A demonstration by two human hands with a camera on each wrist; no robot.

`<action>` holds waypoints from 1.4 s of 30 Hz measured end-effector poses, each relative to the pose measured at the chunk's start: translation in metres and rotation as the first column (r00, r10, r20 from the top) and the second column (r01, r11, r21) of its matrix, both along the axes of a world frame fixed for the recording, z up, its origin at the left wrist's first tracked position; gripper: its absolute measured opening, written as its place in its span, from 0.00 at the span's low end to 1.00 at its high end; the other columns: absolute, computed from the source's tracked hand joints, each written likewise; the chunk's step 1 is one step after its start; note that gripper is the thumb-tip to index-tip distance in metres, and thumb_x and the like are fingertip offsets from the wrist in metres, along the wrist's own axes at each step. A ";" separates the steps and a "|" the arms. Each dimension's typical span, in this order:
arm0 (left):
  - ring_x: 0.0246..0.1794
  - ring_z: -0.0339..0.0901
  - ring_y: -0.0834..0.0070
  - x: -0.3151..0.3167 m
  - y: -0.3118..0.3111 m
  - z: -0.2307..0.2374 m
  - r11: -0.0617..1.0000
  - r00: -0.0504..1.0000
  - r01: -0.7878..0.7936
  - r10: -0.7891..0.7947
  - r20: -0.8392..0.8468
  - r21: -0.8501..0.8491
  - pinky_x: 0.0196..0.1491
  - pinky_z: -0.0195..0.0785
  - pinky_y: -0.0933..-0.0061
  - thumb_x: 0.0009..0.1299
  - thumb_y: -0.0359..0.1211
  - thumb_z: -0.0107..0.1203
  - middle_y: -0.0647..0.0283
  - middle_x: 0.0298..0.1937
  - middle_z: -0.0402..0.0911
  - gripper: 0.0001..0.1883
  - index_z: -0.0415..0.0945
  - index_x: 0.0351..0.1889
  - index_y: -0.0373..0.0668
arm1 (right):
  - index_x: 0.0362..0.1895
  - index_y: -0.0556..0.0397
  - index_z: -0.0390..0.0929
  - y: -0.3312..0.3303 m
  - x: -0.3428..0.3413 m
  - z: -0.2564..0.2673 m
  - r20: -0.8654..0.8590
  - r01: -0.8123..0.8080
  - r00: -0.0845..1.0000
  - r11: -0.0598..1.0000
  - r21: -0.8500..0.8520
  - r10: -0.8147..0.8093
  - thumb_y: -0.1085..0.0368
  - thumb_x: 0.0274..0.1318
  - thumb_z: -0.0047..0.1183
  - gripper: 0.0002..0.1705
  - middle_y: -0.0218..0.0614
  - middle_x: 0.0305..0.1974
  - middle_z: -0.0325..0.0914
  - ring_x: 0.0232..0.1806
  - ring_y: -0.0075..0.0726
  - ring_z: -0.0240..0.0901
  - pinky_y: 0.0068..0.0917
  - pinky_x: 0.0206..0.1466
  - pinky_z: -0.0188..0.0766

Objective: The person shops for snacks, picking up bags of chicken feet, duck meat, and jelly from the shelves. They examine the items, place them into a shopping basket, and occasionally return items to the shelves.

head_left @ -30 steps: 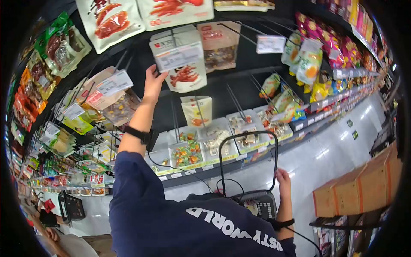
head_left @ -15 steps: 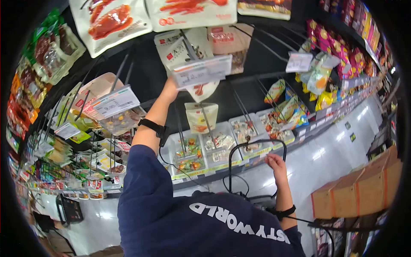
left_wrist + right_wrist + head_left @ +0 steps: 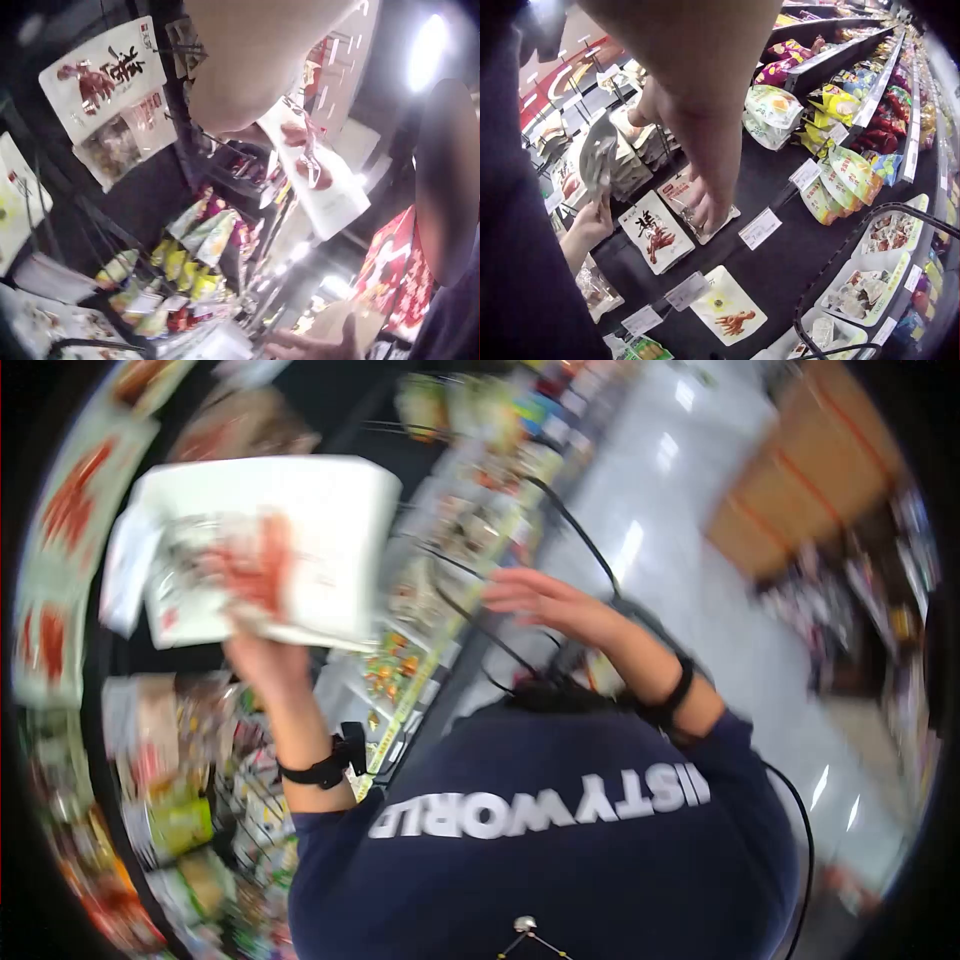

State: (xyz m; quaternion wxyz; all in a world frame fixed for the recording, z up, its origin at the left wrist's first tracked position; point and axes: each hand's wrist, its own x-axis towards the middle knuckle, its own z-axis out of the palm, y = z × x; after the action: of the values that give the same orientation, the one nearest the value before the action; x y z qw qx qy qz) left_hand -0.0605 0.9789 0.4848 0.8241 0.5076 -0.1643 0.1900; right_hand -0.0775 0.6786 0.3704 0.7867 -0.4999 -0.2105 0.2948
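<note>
My left hand [image 3: 268, 660] grips a white snack pouch [image 3: 330, 540] near its edge. The pouch is blurred and has a reddish picture of chicken feet on its face. In the left wrist view, the pouch [image 3: 330, 191] shows below my large, close hand [image 3: 244, 67]. My right hand [image 3: 545, 602] reaches toward the pouch with extended fingers and holds nothing. The right wrist view has the pouch edge-on [image 3: 598, 161] in my left hand [image 3: 589, 231], with my right hand [image 3: 694, 135] in front of the shelf.
A black shopping basket [image 3: 650, 625] with a raised handle [image 3: 578, 525] lies by my right forearm. Behind are hooks of hanging pouches [image 3: 658, 234], bins of small packets [image 3: 392, 665] and a price tag [image 3: 130, 565]. Cardboard boxes [image 3: 810, 470] stand across the aisle.
My left hand has brought a white pouch away from the rack, near the price tag. My right hand has moved left toward it, and the head view has turned.
</note>
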 end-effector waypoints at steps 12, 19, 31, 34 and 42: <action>0.51 0.55 0.60 -0.048 -0.085 -0.035 0.597 0.726 0.207 0.437 -0.530 0.775 0.42 0.54 0.61 0.55 0.61 0.32 0.59 0.52 0.56 0.33 0.57 0.49 0.48 | 0.50 0.46 0.60 -0.123 -0.146 -0.085 -0.376 0.518 0.787 0.855 -0.029 -0.490 0.49 0.48 0.44 0.26 0.30 0.47 0.65 0.46 0.24 0.61 0.24 0.46 0.54; 0.28 0.72 0.72 0.003 -0.261 -0.197 0.616 0.362 0.689 0.165 -0.917 0.383 0.35 0.63 0.76 0.59 0.36 0.47 0.62 0.30 0.73 0.19 0.62 0.48 0.42 | 0.57 0.47 0.49 -0.139 -0.181 -0.166 -0.543 0.596 0.778 0.648 0.475 -0.318 0.43 0.45 0.44 0.38 0.35 0.55 0.56 0.54 0.32 0.54 0.29 0.50 0.57; 0.39 0.69 0.75 -0.120 -0.389 -0.576 0.203 -0.226 0.932 -0.322 -0.919 -0.300 0.42 0.64 0.75 0.53 0.19 0.48 0.61 0.42 0.69 0.22 0.60 0.48 0.37 | 0.47 0.64 0.59 -0.192 -0.265 -0.456 0.157 0.140 0.221 -0.128 -0.982 -0.963 0.64 0.32 0.58 0.34 0.55 0.46 0.62 0.48 0.48 0.60 0.33 0.51 0.56; 0.40 0.68 0.76 -0.143 -0.414 -0.673 0.017 -0.131 0.989 -0.320 -0.938 -0.144 0.43 0.63 0.77 0.53 0.20 0.50 0.61 0.43 0.68 0.22 0.60 0.48 0.33 | 0.48 0.62 0.60 -0.197 -0.262 -0.417 0.361 0.479 0.081 -0.281 -0.832 -0.929 0.66 0.33 0.57 0.33 0.53 0.49 0.60 0.52 0.51 0.55 0.34 0.54 0.51; 0.50 0.63 0.65 -0.131 -0.355 -0.731 0.028 0.265 0.963 -0.250 -0.931 0.266 0.51 0.56 0.73 0.55 0.37 0.52 0.49 0.52 0.62 0.38 0.41 0.58 0.36 | 0.44 0.57 0.64 -0.114 -0.356 -0.355 0.067 0.293 0.249 0.010 -0.956 -0.966 0.69 0.39 0.52 0.23 0.45 0.44 0.65 0.47 0.45 0.60 0.32 0.51 0.55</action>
State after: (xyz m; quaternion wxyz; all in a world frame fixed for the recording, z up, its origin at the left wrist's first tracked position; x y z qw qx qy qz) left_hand -0.1919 0.6237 -0.2463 0.4110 0.7127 -0.1485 -0.5487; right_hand -0.4337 0.5645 0.0156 0.4667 -0.6999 0.5374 0.0596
